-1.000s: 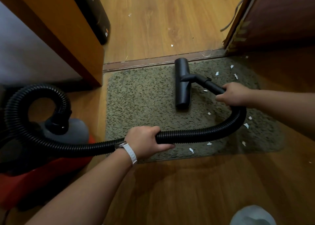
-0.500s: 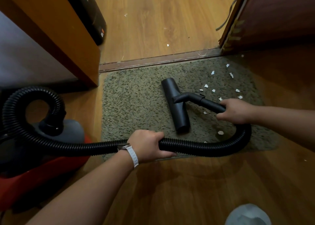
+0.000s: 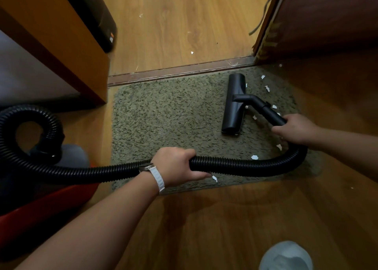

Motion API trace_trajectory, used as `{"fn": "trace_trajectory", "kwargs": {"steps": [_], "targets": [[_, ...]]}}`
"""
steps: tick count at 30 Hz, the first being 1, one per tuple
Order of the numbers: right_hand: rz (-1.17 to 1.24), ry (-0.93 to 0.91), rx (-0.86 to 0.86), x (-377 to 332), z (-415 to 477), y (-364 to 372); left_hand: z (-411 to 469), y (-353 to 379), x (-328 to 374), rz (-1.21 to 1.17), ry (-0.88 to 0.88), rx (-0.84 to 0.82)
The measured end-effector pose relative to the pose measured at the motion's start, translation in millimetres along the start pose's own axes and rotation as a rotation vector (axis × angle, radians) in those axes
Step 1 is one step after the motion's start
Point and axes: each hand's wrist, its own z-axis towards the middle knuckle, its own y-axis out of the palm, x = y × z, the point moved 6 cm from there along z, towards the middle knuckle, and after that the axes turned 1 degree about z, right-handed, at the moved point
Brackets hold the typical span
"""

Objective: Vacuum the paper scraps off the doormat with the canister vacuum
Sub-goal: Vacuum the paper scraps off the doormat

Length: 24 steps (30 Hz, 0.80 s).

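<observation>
Head camera, looking down at a doorway: a person works a canister vacuum across a green shag doormat laid on a wood floor against the door threshold. The left hand, a white-strapped watch on its wrist, is clenched around the black ribbed hose where it crosses the mat's near edge. The right hand grips the rigid black wand just behind the floor nozzle, which rests flat on the mat's far right part, its long side running away from the camera. The hose loops under the right hand, hiding the mat there. White paper scraps lie scattered on the mat to the right of the nozzle and near the hose; some are partly covered by the wand, and a few more specks sit on the floor beyond the threshold. The red-and-grey canister at lower left is dark and cut off by the frame, with the hose coiling into its top. A wooden cabinet fills the upper left, with a black object too blurred to identify beside it. A dark wooden door stands at upper right. A pale, blurred shape at the bottom edge cannot be made out.
</observation>
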Motion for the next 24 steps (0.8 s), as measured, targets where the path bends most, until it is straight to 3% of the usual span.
{"fn": "trace_trajectory", "kwargs": {"steps": [7, 19, 24], "targets": [[0.044, 0.013, 0.030, 6, -7, -3, 4, 1, 3, 0.013, 0.010, -0.010], [-0.051, -0.092, -0.073, -7, -9, 9, 9, -11, 0, 0.010, 0.019, 0.029], [0.009, -0.050, -0.025, 1, -5, 5, 9, -8, 3, -0.009, 0.016, 0.027]]}}
